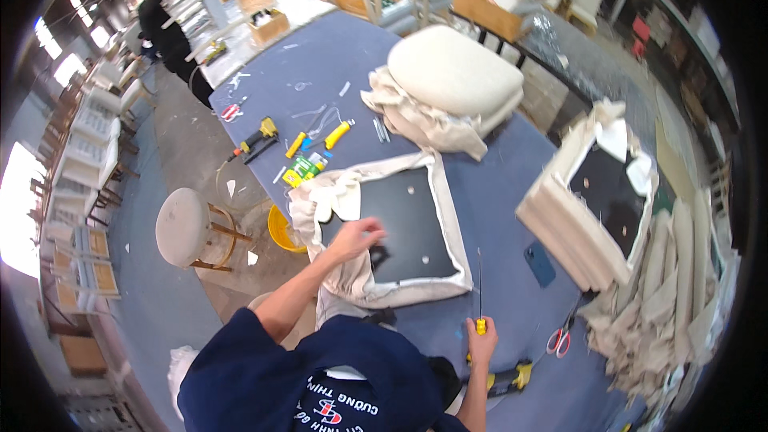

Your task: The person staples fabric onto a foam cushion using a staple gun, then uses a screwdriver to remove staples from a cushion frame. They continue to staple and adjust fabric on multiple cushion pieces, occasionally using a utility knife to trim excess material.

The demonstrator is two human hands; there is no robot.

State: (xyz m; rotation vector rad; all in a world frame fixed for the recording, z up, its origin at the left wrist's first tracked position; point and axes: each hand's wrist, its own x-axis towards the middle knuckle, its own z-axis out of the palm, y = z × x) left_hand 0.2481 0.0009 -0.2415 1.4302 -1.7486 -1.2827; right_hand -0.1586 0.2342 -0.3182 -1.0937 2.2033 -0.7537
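Note:
A seat cushion (454,232) in beige fabric lies bottom up in front of me, its black base panel (408,216) showing inside the folded fabric edge. My left hand (357,240) is over the panel's left part, fingers loosely bent and apart, with nothing visible in them. To the right of the cushion, my right hand (482,342) grips the yellow handle of a screwdriver-like tool (480,296). Its long thin shaft points away from me. Loose fabric (308,208) bunches along the cushion's left side, with a white piece (346,202) at the panel's corner.
Another upturned cushion (580,216) stands at right, near a phone (540,263), red-handled scissors (559,342) and heaped fabric (648,296). A padded cushion (452,68) sits at the back. Staple guns (258,138) (510,379), yellow-handled tools (339,134), a stool (182,226) and a yellow bucket (282,232) are around.

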